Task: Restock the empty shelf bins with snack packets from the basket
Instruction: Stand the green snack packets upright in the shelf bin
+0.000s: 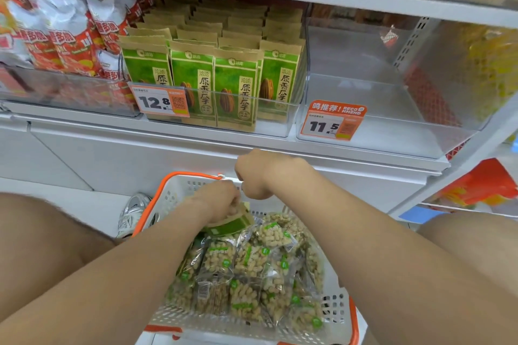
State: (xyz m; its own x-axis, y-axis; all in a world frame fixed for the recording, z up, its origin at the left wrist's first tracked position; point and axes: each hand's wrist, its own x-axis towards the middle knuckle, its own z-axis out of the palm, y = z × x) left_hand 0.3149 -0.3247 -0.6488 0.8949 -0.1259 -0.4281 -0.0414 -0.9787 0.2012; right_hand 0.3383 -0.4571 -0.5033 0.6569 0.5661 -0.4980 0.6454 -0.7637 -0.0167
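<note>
A white basket (pixel 173 193) with an orange rim sits low in front of me, piled with clear packets of peanuts (pixel 252 269). My left hand (pixel 221 200) is down in the basket's far end and grips a green and tan paper packet (pixel 232 223). Just beyond it, my right hand (pixel 256 173) is curled at the basket's far rim; what it holds is hidden. Above, the clear shelf bin (pixel 372 109) tagged 11.5 is nearly bare, with one small packet (pixel 389 36) at its back.
A bin of green sunflower-seed packets (pixel 213 75) tagged 12.8 stands left of the bare bin, and red snack bags (pixel 70 36) fill the bin further left. Yellow packets (pixel 487 64) sit at right. My knees flank the basket; a shoe (pixel 134 213) rests beside it.
</note>
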